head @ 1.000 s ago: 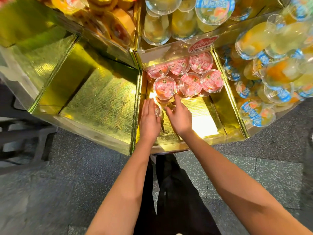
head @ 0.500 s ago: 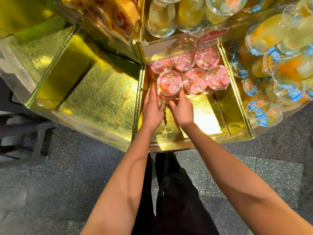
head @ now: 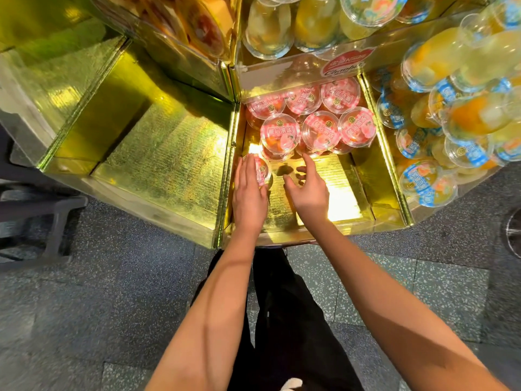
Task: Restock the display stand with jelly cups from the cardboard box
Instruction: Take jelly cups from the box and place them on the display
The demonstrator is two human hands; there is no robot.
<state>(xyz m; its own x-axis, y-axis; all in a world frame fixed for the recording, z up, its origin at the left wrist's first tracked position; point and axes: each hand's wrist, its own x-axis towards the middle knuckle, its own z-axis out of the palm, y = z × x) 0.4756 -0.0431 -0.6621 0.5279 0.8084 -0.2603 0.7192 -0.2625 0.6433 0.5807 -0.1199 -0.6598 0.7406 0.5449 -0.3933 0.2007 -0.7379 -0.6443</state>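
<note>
The fingers (head: 248, 172) of the left hand (head: 249, 196) are laid straight and close together against a single jelly cup (head: 264, 170). The cup is tilted at the left wall of the middle compartment (head: 346, 198), its pink lid turned rightward. The right hand (head: 310, 190) is held just beside it with the fingers spread and loosely bent, nothing grasped, and the forefinger stretched towards the front row of cups.

Nearest the camera, two bare forearms are extended over dark trousers (head: 282, 320) and a white shoe tip (head: 291, 385). A grey speckled floor (head: 112, 306) of large slabs is seen on both sides, and a dark frame (head: 56, 210) is stood on it at far left.

Around the hands, the display stand (head: 225, 176) is lined in embossed gold foil. A bright patch of light is thrown on the compartment's stepped base to the right of the right hand. At the back of that compartment, pink-lidded jelly cups (head: 324, 128) are packed in two rows of three, lids up and touching.

The left compartment (head: 169, 153) is lined in the same gold foil. In the one to the right, blue-lidded cups (head: 428, 183) with orange fruit are heaped. Farther up, a red label (head: 345, 62) is fixed to a clear front panel, and the upper tier behind it is filled with pale yellow cups (head: 315, 24).
</note>
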